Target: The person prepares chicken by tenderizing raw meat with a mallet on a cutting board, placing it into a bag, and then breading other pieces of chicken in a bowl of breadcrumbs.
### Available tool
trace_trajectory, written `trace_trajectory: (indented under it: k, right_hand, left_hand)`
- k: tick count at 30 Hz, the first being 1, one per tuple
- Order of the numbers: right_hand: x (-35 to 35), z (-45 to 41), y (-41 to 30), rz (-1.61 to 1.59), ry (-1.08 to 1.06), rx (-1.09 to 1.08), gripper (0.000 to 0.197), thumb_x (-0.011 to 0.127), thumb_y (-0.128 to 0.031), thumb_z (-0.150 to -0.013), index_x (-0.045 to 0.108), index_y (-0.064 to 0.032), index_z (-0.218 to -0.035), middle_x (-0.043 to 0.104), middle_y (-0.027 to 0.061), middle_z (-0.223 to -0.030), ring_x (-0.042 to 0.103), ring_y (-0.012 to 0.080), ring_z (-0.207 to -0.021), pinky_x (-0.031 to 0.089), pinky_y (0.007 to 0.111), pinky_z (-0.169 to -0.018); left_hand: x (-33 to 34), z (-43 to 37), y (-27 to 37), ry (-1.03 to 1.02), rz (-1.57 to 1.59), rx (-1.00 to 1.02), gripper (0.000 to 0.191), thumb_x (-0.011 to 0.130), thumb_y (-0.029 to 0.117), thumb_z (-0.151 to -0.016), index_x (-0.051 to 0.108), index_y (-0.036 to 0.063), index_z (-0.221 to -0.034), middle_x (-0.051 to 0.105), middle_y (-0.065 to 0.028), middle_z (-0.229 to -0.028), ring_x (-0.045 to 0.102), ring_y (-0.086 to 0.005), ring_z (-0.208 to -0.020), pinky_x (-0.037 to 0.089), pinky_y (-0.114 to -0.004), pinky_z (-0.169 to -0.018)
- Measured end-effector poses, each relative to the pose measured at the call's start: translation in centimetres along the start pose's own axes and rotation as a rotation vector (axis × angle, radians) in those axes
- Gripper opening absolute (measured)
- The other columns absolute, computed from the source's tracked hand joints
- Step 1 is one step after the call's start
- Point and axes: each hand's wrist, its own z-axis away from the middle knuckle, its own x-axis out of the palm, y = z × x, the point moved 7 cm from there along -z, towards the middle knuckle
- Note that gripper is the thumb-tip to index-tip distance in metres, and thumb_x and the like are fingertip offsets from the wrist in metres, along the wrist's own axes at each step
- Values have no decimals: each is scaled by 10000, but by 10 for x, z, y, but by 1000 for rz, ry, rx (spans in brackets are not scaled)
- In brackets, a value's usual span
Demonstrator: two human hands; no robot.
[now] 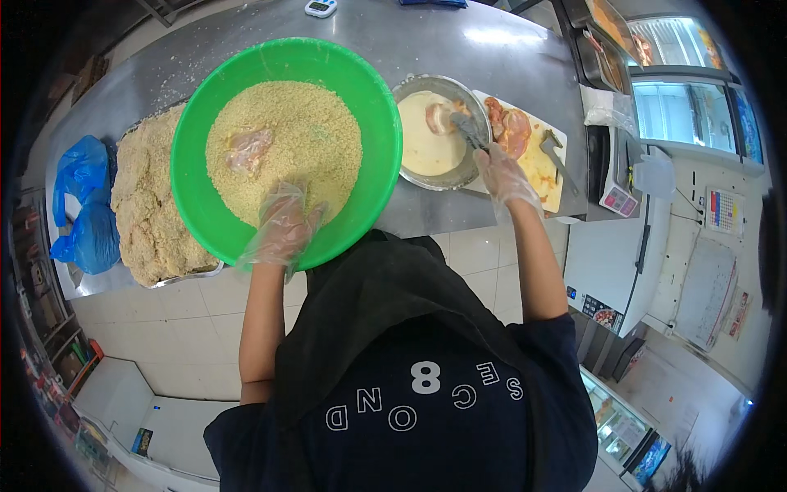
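Note:
My left hand (286, 224), in a clear plastic glove, rests with its fingertips in breadcrumbs (326, 123) inside a large green plastic basin (381, 203). A piece of raw meat (248, 150) lies on the crumbs just beyond those fingers. My right hand (501, 172), gloved too, is shut on the handle of tongs (470, 131). Their grey tips touch a piece of raw meat (438, 118) in pale batter (427, 147), held by a round metal bowl (439, 182). More raw meat (513, 131) lies on a white cutting board (552, 200) beside the bowl.
A tray heaped with crumb-coated pieces (154, 203) stands left of the basin, with blue plastic bags (92, 209) beyond. A cleaver-like tool (559, 161) lies on the board. A scale (618, 200) stands at the right, a digital timer (320, 8) at the steel table's (442, 37) far edge.

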Motion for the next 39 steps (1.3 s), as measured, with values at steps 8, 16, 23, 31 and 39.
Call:
trace_trajectory:
  k: [8, 16, 23, 31, 39]
  right_hand:
    - [-33, 64, -34, 316, 340, -118, 438, 555, -380, -950, 539, -107, -1293, 683, 191, -935, 678, 354, -874, 536, 469, -726]
    - [-15, 73, -46, 406, 375, -267, 450, 635, -348, -901, 557, -118, -1279, 682, 143, -840, 693, 287, -795, 551, 420, -643]
    - [-57, 95, -17, 210, 357, -212, 509, 607, -339, -934, 475, -185, -1401, 675, 166, -919, 665, 351, -894, 512, 488, -773]
    - [-55, 104, -31, 156, 321, -216, 514, 624, -296, -919, 479, -188, -1400, 669, 193, -904, 655, 373, -867, 491, 501, -750]
    - [-58, 91, -23, 143, 253, -174, 463, 594, -332, -945, 511, -189, -1377, 673, 228, -1046, 641, 411, -997, 494, 503, -831]
  left_hand:
    - [-7, 1, 4, 118, -44, 91, 549, 625, 404, -899, 593, -44, -1216, 612, -247, -1127, 570, -409, -1079, 446, -486, -948]
    - [-16, 0, 3, -44, 79, -10, 587, 595, 411, -912, 583, -73, -1243, 602, -270, -1198, 556, -407, -1158, 427, -467, -999]
    - [-29, 6, -36, -2, 70, -215, 616, 604, 449, -923, 557, -54, -1274, 597, -258, -1212, 550, -393, -1178, 421, -443, -1028]
    - [5, 15, -58, -183, 56, -281, 850, 537, 506, -902, 331, -121, -1437, 438, -362, -1393, 376, -446, -1370, 287, -461, -1154]
    - [35, -22, 28, -256, 267, -241, 929, 509, 565, -904, 286, -168, -1430, 398, -450, -1343, 355, -477, -1368, 275, -446, -1155]
